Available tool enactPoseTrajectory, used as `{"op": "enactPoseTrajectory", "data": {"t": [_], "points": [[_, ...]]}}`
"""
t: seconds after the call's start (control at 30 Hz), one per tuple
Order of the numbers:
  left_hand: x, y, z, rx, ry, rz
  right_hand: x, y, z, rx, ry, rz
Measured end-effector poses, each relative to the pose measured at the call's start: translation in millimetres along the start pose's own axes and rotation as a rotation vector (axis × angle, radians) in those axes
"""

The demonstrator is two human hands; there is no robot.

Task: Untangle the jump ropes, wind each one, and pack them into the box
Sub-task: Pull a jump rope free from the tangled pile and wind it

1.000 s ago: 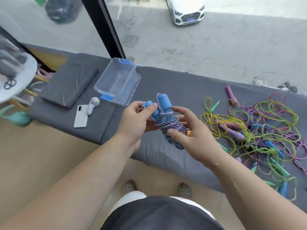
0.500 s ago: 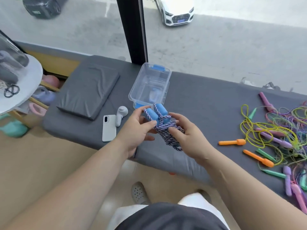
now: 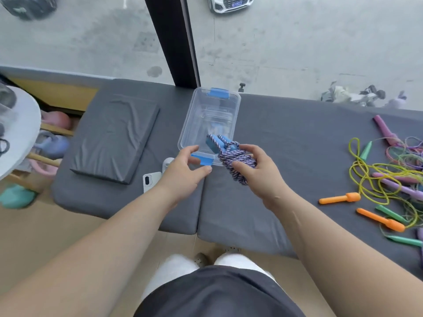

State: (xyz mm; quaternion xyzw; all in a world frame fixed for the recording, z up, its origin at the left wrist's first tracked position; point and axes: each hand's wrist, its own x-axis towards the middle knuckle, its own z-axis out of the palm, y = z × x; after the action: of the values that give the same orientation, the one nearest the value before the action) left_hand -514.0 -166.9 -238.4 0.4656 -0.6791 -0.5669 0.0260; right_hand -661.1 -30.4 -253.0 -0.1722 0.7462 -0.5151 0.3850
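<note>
Grey bench | right hand clamped on wound rope over box rim | left hand loose, empty | lower handles first, release only once it seats

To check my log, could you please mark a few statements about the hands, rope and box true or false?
1. The right hand holds the wound purple-and-white braided jump rope with blue handles. True.
2. The clear plastic box with blue latches has its lid on. False: it stands open.
3. The left hand holds the rope too. False: it holds nothing, near the box's front latch.
4. A tangle of thin coloured ropes lies on the grey padded mat, right of the box. True.
</note>
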Motion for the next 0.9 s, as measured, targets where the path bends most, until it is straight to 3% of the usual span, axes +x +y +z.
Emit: {"op": "enactPoseTrajectory", "data": {"t": [0.23,0.43,0.57,0.77,0.9], "points": [[69,-7,-33,0.362,0.002,-0.081,85,-7,20,-0.095,0.030,0.146],[147,-22,-63,0.482,-0.187,-0.107,166,-7,54,-0.554,-0.046,0.097],[179,-36,-78,0.404,-0.409,-0.167,215,6,83,-0.871,-0.126,0.162],[205,-55,-87,0.259,-0.529,-0.257,256,30,108,-0.913,-0.177,0.305],[209,-70,-90,0.230,-0.601,-0.278,265,43,120,-1.011,-0.153,0.205]]}}
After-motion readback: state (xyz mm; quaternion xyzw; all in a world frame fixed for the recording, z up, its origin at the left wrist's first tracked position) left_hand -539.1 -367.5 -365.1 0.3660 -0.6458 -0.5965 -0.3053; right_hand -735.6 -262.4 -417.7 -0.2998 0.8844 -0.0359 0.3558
